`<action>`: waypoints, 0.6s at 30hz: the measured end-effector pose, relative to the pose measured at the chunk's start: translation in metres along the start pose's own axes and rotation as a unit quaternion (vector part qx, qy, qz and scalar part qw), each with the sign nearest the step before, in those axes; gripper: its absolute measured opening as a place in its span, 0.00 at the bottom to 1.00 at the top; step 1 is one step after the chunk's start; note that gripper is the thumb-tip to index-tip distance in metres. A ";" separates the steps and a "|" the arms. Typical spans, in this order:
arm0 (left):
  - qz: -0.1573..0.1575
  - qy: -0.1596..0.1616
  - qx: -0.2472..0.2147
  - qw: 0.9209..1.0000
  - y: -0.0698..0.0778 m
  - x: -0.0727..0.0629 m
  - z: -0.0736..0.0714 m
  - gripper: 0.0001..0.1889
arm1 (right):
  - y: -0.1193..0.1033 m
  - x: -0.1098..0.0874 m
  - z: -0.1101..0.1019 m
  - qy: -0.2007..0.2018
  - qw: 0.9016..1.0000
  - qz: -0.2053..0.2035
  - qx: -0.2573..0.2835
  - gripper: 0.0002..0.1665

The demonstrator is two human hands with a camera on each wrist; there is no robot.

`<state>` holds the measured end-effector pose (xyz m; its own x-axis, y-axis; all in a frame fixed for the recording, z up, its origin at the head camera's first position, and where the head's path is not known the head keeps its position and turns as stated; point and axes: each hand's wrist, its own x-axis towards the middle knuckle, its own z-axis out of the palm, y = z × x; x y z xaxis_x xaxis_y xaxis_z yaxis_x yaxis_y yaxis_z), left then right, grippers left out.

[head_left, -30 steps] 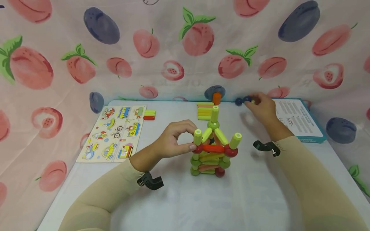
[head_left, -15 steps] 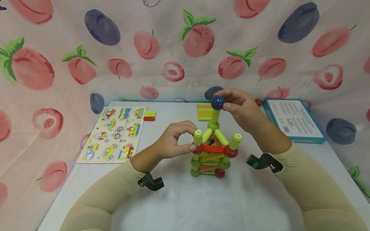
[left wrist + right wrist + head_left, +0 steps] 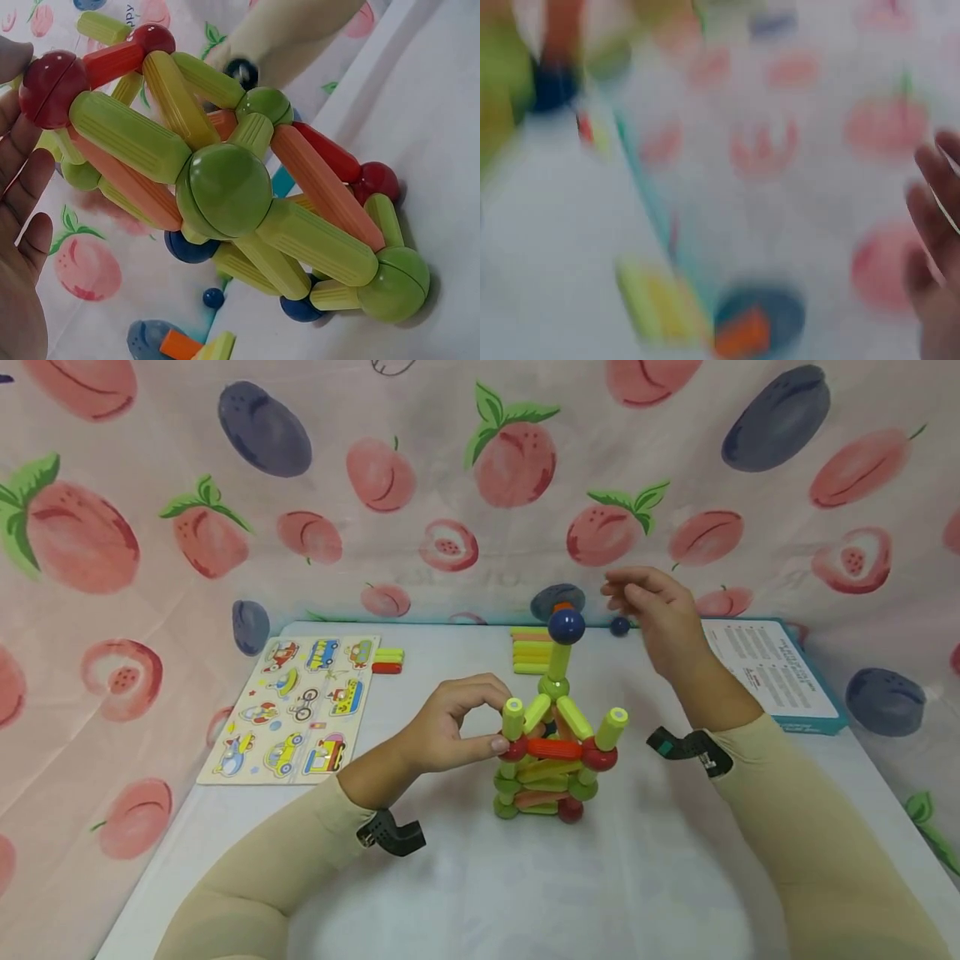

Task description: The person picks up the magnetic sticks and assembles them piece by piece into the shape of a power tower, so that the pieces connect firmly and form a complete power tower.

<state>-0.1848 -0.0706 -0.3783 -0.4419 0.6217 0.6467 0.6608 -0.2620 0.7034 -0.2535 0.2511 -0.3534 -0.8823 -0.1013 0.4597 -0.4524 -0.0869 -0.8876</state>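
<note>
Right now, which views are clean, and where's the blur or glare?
Head: ball-and-stick tower reads clearly, soft arm shadows on the table. Left wrist: dim, but the front green ball is crisp with faint gloss. Right wrist: heavy blur, probably motion; the orange piece and yellow sticks lose their edges.
</note>
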 end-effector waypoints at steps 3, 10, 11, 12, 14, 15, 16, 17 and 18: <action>-0.001 0.001 0.001 1.000 0.000 0.000 0.001 0.20 | 0.034 0.006 -0.037 0.089 0.963 0.094 -0.235 0.16; -0.004 0.000 0.010 1.000 0.000 -0.001 -0.001 0.22 | 0.102 -0.003 -0.090 -0.019 0.815 0.179 -0.551 0.28; -0.005 0.000 0.010 1.000 0.001 -0.001 -0.001 0.22 | 0.107 -0.004 -0.093 -0.037 0.799 0.186 -0.571 0.29; -0.006 -0.001 0.010 1.000 0.001 -0.001 -0.001 0.22 | 0.109 -0.005 -0.095 -0.055 0.781 0.196 -0.590 0.30; -0.007 -0.002 0.009 1.000 0.001 -0.001 -0.001 0.23 | 0.113 -0.005 -0.098 -0.090 0.742 0.200 -0.634 0.29; -0.008 -0.003 0.008 1.000 0.001 -0.001 -0.001 0.23 | 0.114 -0.005 -0.100 -0.102 0.723 0.195 -0.654 0.29; -0.009 -0.003 0.008 1.000 0.001 -0.002 -0.001 0.23 | 0.114 -0.004 -0.101 -0.112 0.708 0.190 -0.671 0.28; -0.010 -0.003 0.008 1.000 0.002 -0.002 -0.002 0.24 | 0.114 -0.004 -0.102 -0.120 0.696 0.188 -0.683 0.27; -0.010 -0.003 0.009 1.000 0.002 -0.002 -0.002 0.24 | 0.114 -0.003 -0.103 -0.124 0.688 0.185 -0.691 0.25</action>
<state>-0.1839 -0.0738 -0.3774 -0.4515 0.6309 0.6310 0.6624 -0.2368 0.7107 -0.3161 0.3436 -0.4594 -0.9985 -0.0430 0.0338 -0.0446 0.9978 -0.0485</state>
